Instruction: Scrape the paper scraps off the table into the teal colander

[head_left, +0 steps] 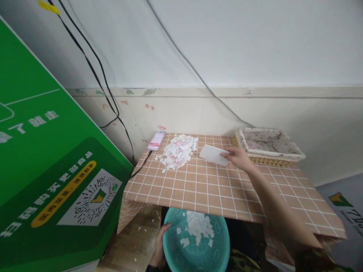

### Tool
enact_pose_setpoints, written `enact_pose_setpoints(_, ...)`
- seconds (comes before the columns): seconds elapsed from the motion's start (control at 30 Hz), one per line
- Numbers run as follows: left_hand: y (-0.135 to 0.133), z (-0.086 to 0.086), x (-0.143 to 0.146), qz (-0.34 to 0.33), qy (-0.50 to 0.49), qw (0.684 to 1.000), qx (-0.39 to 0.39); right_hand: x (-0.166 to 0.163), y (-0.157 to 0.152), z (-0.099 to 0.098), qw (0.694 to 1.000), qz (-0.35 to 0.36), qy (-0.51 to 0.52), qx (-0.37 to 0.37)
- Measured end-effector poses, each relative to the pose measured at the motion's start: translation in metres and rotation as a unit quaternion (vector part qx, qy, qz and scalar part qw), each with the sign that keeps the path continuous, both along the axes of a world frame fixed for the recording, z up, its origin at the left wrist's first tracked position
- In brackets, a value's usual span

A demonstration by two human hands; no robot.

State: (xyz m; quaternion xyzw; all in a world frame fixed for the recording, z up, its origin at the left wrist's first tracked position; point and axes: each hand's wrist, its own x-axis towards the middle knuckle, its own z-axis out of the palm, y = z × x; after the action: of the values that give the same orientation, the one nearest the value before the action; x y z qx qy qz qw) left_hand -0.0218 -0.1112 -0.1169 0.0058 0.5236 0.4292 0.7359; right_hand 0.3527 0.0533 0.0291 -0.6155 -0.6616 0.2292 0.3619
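Right hand [239, 158]: grip pinched on white card [213, 154], near the scrap pile [178, 151] on the surface [215, 189] — held like a scraper.
Left hand [161, 245]: grip clasps teal basket [176, 257] by its rim, below the surface edge.

A worktop [215, 189] with a brown tile-pattern cover stands against a pale wall [227, 45]. At its far right corner sits a wicker basket [266, 160] with a flowered fabric lining. At the far left corner lies a pink device [157, 140], blurred, with a black cable [141, 164] running from it over the edge. More black cables [93, 68] hang on the wall, one marked with yellow tape [48, 6]. A large green board [42, 158] with a QR code [92, 198] leans at the left. Under it is a brown floor [136, 241].
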Motion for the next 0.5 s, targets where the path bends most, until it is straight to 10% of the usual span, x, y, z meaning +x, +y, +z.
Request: enact_pose_setpoints(0.5, 0.018, 0.04, 0.01, 0.034, 0.082, 0.993, -0.075, -0.055, 0.09, 0.028, 0.978, 0.179, -0.1, 0.036)
